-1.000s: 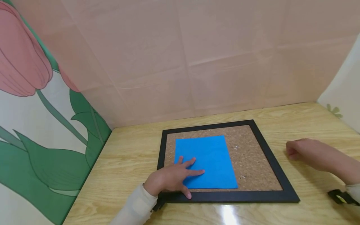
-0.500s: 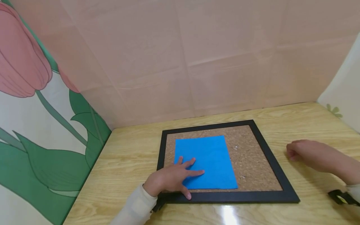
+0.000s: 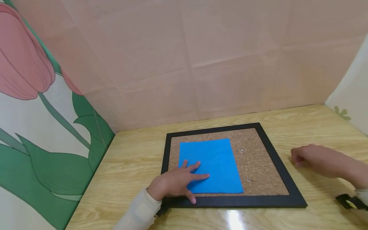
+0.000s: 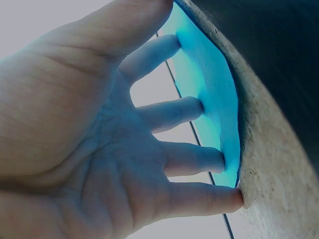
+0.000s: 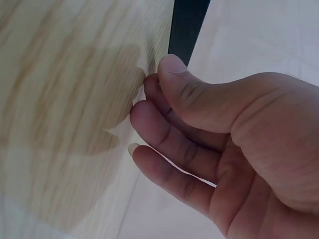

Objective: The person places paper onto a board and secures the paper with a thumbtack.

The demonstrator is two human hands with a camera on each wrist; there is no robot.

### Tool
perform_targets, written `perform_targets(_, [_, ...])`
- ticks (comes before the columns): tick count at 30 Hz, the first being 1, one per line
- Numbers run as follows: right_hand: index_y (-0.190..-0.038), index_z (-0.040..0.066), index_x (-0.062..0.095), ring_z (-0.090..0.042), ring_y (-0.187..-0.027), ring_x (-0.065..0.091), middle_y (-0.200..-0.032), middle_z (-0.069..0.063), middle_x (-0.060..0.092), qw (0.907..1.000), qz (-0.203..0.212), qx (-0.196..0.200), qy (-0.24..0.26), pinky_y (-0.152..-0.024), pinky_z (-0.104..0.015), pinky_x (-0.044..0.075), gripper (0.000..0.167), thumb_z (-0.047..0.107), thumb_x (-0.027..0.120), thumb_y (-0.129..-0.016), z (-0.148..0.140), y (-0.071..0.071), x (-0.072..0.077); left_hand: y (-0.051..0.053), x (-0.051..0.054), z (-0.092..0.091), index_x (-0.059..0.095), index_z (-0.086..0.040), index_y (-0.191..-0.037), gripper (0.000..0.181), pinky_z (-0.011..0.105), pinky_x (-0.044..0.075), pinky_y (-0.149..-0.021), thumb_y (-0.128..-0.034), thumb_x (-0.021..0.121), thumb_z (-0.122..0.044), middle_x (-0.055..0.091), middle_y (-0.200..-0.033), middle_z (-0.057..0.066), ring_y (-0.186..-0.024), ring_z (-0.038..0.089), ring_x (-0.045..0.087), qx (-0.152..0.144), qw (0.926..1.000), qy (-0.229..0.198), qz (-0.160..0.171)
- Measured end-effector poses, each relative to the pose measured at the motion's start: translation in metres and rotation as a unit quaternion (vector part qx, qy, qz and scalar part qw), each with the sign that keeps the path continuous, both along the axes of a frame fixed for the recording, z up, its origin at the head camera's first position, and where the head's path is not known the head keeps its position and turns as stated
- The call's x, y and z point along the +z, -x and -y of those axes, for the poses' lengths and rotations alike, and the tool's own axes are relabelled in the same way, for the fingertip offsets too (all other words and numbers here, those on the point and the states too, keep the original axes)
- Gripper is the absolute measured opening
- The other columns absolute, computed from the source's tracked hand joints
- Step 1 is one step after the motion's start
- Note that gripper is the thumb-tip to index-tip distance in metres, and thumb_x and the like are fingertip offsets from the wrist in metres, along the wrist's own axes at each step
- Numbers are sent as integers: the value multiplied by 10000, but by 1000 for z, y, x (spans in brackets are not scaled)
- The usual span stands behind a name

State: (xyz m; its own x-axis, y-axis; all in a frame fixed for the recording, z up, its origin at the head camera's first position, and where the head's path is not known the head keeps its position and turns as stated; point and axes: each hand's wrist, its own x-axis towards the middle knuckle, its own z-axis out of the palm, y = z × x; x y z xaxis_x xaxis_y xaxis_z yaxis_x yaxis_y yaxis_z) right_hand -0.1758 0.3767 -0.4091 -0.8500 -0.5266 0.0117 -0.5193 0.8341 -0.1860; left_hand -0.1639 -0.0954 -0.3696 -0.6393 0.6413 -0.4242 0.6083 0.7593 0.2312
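Note:
A bright blue rectangular sheet (image 3: 215, 159) lies flat over the left part of a black-framed cork board (image 3: 264, 166). My left hand (image 3: 178, 181) rests on the sheet's lower left with fingers spread; its thumb touches the frame's front edge. The left wrist view shows the straight fingertips (image 4: 217, 162) against the sheet (image 4: 227, 104). To the right of the board, my right hand (image 3: 316, 159) is low over the table. Its fingers (image 5: 169, 134) are curled, and the thumb meets the index fingertip; whether something tiny is between them cannot be told.
Two small shiny bits, one near the upper middle (image 3: 241, 150) and one lower (image 3: 248, 181), are on the bare cork. The wood-grain table (image 3: 135, 159) runs back to a pink-covered wall (image 3: 184, 64). A tulip-patterned panel (image 3: 57, 127) borders the left.
Very little differs. My right hand has shifted slightly left and down; the left hand, sheet and board keep their places.

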Motion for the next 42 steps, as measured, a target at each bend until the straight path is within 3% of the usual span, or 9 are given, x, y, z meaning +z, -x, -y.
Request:
perform_targets(4, [-766, 249, 457, 85, -647, 337, -696, 190, 372, 9994, 59, 183, 286, -563, -195, 272, 317, 114, 700, -916, -3, 1, -4, 1, -1, 0, 297, -488, -1522, 856, 636, 333, -1125, -798, 753, -499, 96, -1695, -16, -1524, 476, 99, 5, 10000, -2, 30])
perform_targets(8, [-804, 254, 485, 97, -659, 359, -710, 207, 406, 9979, -136, 382, 504, -563, -183, 286, 294, 106, 726, -887, -5, 3, -8, 1, -1, 0, 297, -486, -1523, 854, 642, 326, -1127, -799, 750, -501, 92, -1696, -19, -1526, 472, 93, 20, 10000, -5, 57])
perform_targets(16, [-853, 246, 543, 98, -662, 391, -738, 226, 506, 9987, -78, 244, 442, -572, -187, 348, 235, 200, 774, -845, -4, 6, -9, 1, 0, 0, 304, -477, -1524, 850, 646, 315, -1131, -801, 750, -493, 92, -1696, -12, -1526, 476, 86, 17, 10000, -19, 65])
perform_targets(21, [-839, 271, 523, 108, -614, 330, -663, 253, 433, 9957, -529, 459, 609, -567, -176, 294, 284, 206, 799, -814, -5, 5, -11, 0, 0, 0, 304, -475, -1525, 850, 642, 316, -1133, -802, 751, -489, 91, -1696, -12, -1527, 473, 85, 17, 10000, -19, 80])
perform_targets(23, [-844, 278, 517, 106, -594, 306, -647, 249, 404, 9957, -523, 468, 603, -557, -176, 277, 282, 215, 792, -824, -5, 5, -11, 0, 0, 0, 304, -478, -1524, 850, 641, 315, -1135, -801, 752, -489, 91, -1696, -14, -1528, 470, 84, 34, 10000, -17, 85])
perform_targets(31, [-845, 313, 530, 85, -564, 296, -634, 222, 394, 9990, -94, 235, 355, -534, -179, 270, 236, 266, 761, -863, -2, 3, -8, 0, -1, 0, 302, -482, -1523, 853, 644, 319, -1130, -798, 753, -491, 92, -1696, -18, -1530, 467, 78, 66, 9999, -16, 86])
perform_targets(42, [-779, 316, 562, 95, -570, 323, -641, 231, 431, 9977, 394, 343, 422, -532, -181, 288, 215, 259, 737, -890, -3, 2, -3, 0, 0, 0, 299, -482, -1524, 858, 644, 328, -1124, -796, 752, -498, 96, -1695, -16, -1527, 472, 91, 29, 10000, -15, 46])
